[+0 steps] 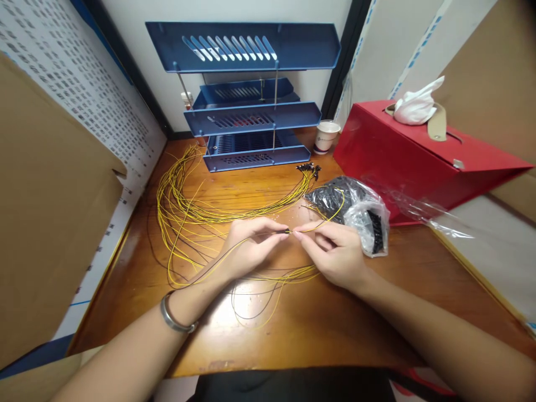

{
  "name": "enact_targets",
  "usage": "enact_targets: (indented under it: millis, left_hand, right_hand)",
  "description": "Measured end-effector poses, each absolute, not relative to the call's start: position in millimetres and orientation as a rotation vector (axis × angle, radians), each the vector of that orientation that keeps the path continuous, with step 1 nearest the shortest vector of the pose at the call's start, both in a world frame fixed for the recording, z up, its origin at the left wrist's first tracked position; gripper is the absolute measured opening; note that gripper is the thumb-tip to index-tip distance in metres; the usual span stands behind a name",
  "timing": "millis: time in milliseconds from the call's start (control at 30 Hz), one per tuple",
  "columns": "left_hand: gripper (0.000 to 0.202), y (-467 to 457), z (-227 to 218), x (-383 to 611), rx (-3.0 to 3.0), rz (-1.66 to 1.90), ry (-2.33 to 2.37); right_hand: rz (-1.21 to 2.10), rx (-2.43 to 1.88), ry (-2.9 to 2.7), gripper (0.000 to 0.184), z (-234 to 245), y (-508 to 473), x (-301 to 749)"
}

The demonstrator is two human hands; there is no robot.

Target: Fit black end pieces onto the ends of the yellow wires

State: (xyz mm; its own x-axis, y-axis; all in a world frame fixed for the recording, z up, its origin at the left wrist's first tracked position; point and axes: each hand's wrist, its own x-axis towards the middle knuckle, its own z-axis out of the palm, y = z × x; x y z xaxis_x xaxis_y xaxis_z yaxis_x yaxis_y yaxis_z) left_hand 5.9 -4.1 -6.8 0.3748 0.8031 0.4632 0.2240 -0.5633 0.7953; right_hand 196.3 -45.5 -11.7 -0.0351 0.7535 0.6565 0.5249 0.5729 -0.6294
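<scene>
Between thumb and forefinger, my left hand (251, 245) pinches a small black connector (285, 231) above the middle of the table. My right hand (335, 248) faces it from the right, its fingertips closed on a thin yellow wire (320, 226) at the connector's end. Yellow and dark wires trail over my left wrist. Behind my hands lies a looped bundle of yellow and black wires (180, 195), with black connectors (310, 168) gathered at its right end. Several more wires (288, 275) run beneath my hands.
Clear plastic bags of small black parts (335, 195) lie just behind my right hand. A blue tiered tray rack (251, 120) stands at the back, a paper cup (326, 137) beside it. The red box (410, 151) with tissue is at right. Cardboard (50, 206) borders the left.
</scene>
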Motion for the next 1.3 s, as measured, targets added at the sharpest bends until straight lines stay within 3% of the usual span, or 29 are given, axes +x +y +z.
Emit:
enact_targets:
  millis: [1300]
  left_hand:
    - [0.012, -6.2, 1.5, 0.5, 2.207, 1.049, 0.88]
  right_hand:
    - [0.491, -1.239, -1.687, 0.013, -14.3, -49.6, 193.5]
